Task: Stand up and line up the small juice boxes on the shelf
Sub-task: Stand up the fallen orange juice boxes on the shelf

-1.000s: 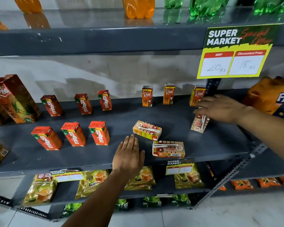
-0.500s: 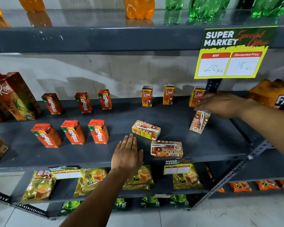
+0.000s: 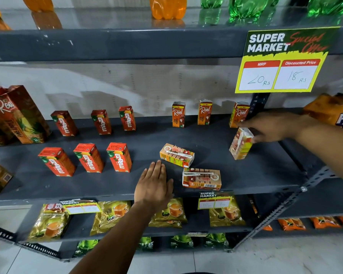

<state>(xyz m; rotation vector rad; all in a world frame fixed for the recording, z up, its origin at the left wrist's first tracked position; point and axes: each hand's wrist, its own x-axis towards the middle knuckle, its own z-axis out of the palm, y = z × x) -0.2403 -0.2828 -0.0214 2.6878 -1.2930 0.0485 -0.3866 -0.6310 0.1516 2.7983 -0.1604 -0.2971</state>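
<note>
On the grey middle shelf (image 3: 246, 175), my right hand (image 3: 273, 126) grips the top of a small orange juice box (image 3: 240, 144), which stands nearly upright at the right. Two more small boxes lie flat: one (image 3: 177, 155) in the middle and one (image 3: 201, 178) nearer the front edge. My left hand (image 3: 153, 184) rests flat and open on the shelf just left of them, touching neither. Three orange Real boxes (image 3: 178, 114) stand in a row at the back. Six red Maaza boxes (image 3: 119, 157) stand in two rows on the left.
A large Real pineapple carton (image 3: 22, 115) stands at the far left and an orange pack (image 3: 333, 110) at the far right. A yellow price sign (image 3: 281, 62) hangs from the upper shelf, which carries orange and green bottles. Tea pouches fill the lower shelf.
My right hand has tipped the rightmost juice box up from lying on its side to nearly upright. My left hand has stayed flat on the shelf.
</note>
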